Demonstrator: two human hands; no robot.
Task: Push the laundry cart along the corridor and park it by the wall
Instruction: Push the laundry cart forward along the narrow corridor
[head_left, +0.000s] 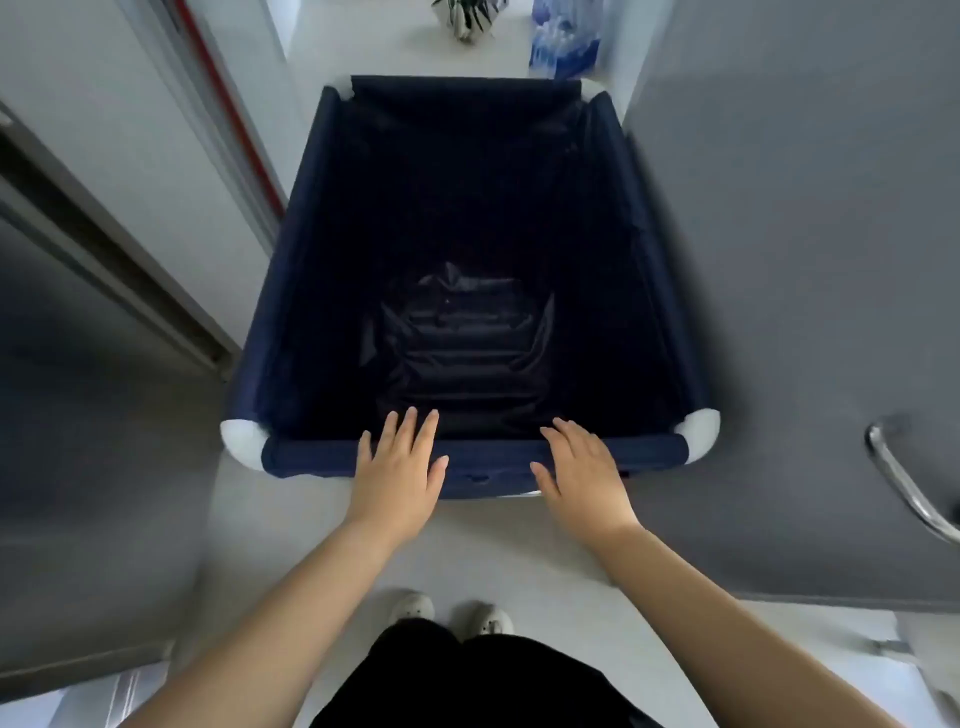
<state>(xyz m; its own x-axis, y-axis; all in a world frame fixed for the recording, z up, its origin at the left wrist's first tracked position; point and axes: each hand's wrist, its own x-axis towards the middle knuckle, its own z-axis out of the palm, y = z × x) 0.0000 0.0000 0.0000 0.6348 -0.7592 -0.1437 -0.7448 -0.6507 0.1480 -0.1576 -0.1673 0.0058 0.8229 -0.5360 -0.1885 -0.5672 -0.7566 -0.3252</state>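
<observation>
Black trousers (467, 680) and white shoes (449, 616) sit at 6 o'clock. Above them the left hand (397, 467) and right hand (579, 470) lie flat on the near rim of the navy laundry cart (311, 312), fingers spread, gripping nothing. The cart fills the centre, flanked by a grey wall (779, 260) at 3 o'clock, and seems empty. A potted plant (467, 18) and a pack of water bottles (563, 41) stand ahead at 12 o'clock. I judge the push is under way; next comes steering straight, then easing the cart toward a wall.

You get soft, even daylight; the cart (470, 249) interior is nearly black, the walls beside it smear with blur, and edges bow outward.
</observation>
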